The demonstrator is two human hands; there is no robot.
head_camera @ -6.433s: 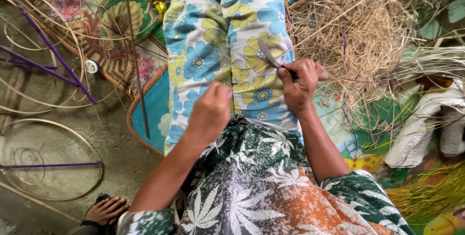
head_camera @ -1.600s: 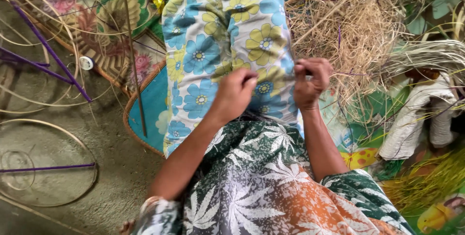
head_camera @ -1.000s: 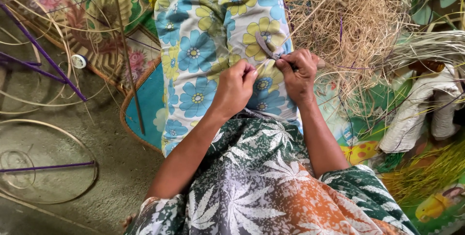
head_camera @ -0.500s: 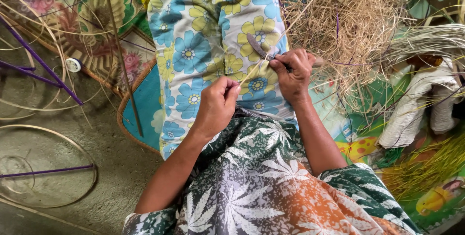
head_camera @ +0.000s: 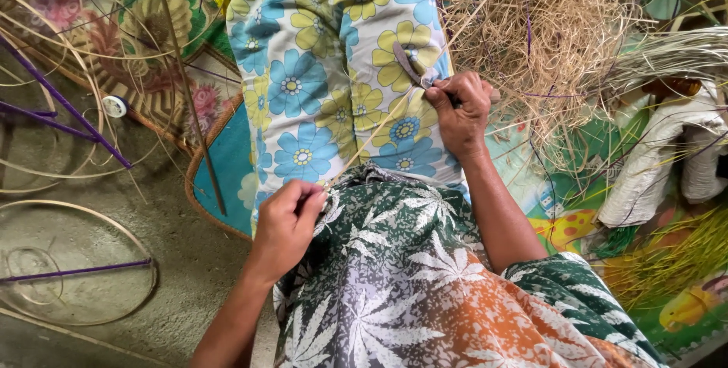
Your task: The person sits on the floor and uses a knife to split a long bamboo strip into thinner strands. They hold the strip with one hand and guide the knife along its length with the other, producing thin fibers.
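Observation:
My right hand [head_camera: 459, 110] grips a small knife [head_camera: 409, 64], its blade resting on the flowered blue and yellow cloth [head_camera: 334, 72] over my legs. My left hand [head_camera: 288, 224] pinches the end of a thin pale cane strip [head_camera: 360, 152] near my lap. The strip runs taut from my left fingers up to the blade under my right thumb. Both hands are over my lap, above a green leaf-print garment [head_camera: 402, 277].
A heap of dry straw-like shavings [head_camera: 546, 34] lies to the right. Cane hoops [head_camera: 76, 262] and purple sticks [head_camera: 61, 102] lie on the floor at left. A round woven tray edge [head_camera: 208, 186] sits beside my leg. A white cloth bundle [head_camera: 660, 163] is at right.
My left hand has pulled back toward my lap, drawing the cane strip out through the knife. My right hand stays in place with the knife on the cloth.

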